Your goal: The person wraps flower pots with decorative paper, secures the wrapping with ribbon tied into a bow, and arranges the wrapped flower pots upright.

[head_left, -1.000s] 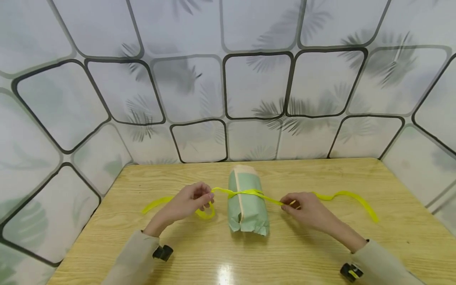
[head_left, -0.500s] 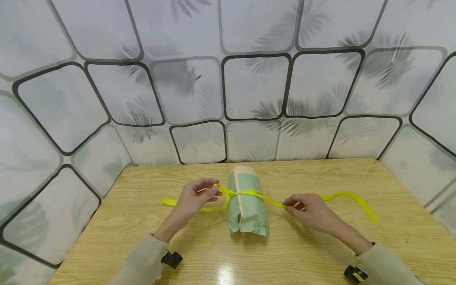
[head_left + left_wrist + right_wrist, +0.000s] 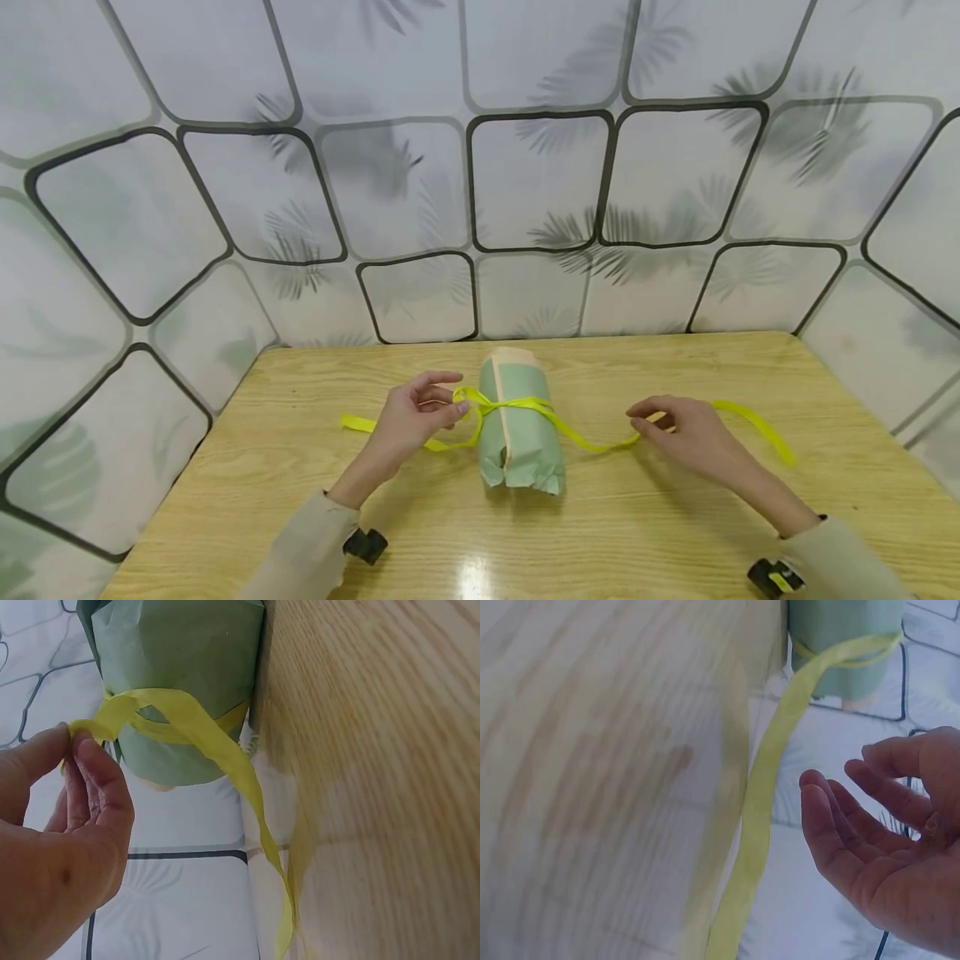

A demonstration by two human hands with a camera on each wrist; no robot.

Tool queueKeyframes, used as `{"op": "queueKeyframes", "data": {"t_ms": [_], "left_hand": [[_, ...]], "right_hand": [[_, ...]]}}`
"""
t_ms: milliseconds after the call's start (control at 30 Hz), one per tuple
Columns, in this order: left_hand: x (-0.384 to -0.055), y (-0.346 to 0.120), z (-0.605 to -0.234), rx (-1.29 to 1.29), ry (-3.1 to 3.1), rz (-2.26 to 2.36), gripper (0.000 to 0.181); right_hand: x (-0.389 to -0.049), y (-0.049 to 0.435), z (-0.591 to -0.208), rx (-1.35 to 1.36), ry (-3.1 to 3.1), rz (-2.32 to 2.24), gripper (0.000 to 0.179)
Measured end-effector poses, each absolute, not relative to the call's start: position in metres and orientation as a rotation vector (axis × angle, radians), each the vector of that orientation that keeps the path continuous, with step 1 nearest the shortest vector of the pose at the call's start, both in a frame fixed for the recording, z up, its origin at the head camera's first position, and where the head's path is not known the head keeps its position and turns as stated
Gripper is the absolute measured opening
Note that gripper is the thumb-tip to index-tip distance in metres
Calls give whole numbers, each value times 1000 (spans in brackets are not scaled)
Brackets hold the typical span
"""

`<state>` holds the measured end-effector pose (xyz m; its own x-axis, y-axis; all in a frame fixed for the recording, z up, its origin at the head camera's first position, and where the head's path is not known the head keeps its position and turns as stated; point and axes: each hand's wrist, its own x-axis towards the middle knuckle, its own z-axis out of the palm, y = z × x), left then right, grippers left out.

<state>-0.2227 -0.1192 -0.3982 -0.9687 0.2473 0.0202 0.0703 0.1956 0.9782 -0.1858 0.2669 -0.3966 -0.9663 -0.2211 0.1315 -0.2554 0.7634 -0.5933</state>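
A green paper-wrapped bundle [image 3: 525, 446] lies on the table, a yellow ribbon [image 3: 528, 404] running round its middle. At its left side my left hand [image 3: 408, 421] pinches a loop of the ribbon between thumb and index finger, as the left wrist view shows at the ribbon [image 3: 187, 712]. Beyond that pinch a tail hangs down to the table. Over on the right, my right hand [image 3: 690, 433] hovers by the other ribbon tail [image 3: 761, 795]. Its fingers are relaxed, with a gap between thumb and fingertips and nothing held. The ribbon passes beside that hand, apart from it.
The wooden table [image 3: 450, 533] reaches back to a patterned wall covering [image 3: 540, 183], which also rises at both sides. Ribbon ends lie on the tabletop left and right of the bundle. A small black device [image 3: 366, 546] is on each wrist.
My left hand has moved right towards the bundle with the ribbon, now looped there. My right hand has let go of its ribbon tail and shifted right; that tail now sags.
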Motion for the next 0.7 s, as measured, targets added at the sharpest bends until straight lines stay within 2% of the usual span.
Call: {"op": "queueKeyframes", "data": {"t_ms": [67, 233, 367, 467, 700], "left_hand": [[-222, -120, -399, 340, 2334, 1858, 39], [-222, -121, -400, 412, 2360, 1834, 25], [-222, -121, -400, 445, 2266, 1893, 34], [-224, -123, -401, 470, 2179, 1930, 41], [-224, -125, -399, 522, 2045, 1976, 40]], "right_hand": [[-187, 277, -395, 299, -2897, 973, 25], [-192, 311, -391, 72, -2954, 985, 40], [-198, 340, -390, -46, -3082, 864, 45], [-201, 357, -393, -121, -3170, 779, 56], [-211, 382, -402, -211, -3269, 705, 73]]}}
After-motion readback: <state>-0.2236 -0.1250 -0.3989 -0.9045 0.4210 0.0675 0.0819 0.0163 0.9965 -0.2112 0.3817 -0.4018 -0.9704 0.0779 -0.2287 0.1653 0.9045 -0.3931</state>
